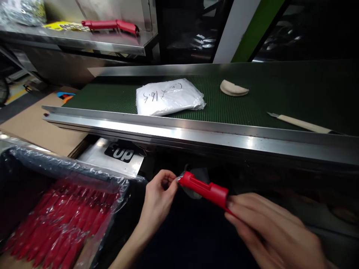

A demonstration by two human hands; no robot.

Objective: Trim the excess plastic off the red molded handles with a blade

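My right hand (269, 228) grips a red plastic handle (206, 189) by its near end, holding it low in front of me below the conveyor rail. My left hand (159, 198) pinches a small clear plastic sleeve (193, 183) at the handle's far tip, fingers closed on it. At the lower left a box lined with clear plastic (64, 168) holds several more red handles (58, 228).
A green conveyor belt (294, 89) with a steel rail (196, 130) runs across the view, carrying a white plastic packet (168, 97) with writing, a beige curved piece (233, 88) and a wooden-handled knife (303, 123). Another red handle (110, 25) lies on the back steel shelf.
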